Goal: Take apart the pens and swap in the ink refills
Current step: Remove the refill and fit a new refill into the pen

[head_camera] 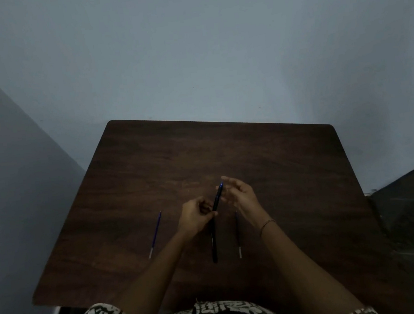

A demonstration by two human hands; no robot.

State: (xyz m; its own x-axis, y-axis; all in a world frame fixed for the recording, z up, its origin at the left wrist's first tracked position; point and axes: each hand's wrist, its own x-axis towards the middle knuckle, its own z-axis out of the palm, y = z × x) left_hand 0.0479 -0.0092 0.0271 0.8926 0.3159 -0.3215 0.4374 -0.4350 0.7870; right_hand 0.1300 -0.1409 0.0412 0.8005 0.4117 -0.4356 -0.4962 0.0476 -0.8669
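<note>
My left hand (197,216) grips the lower end of a dark pen (217,198), which tilts up and to the right and shows a blue tip at its top. My right hand (243,198) hovers just right of that tip with its fingers spread and nothing held; I cannot tell whether a fingertip touches the pen. A second dark pen (213,244) lies flat on the wooden table (293,173), pointing towards me, just below my left hand. A thin blue refill (156,233) lies to the left. Another thin, darker refill (238,236) lies under my right wrist.
The table stands against a pale blue-grey wall, its near edge at my lap. A dark floor or object shows beyond the table's right edge. The light is dim.
</note>
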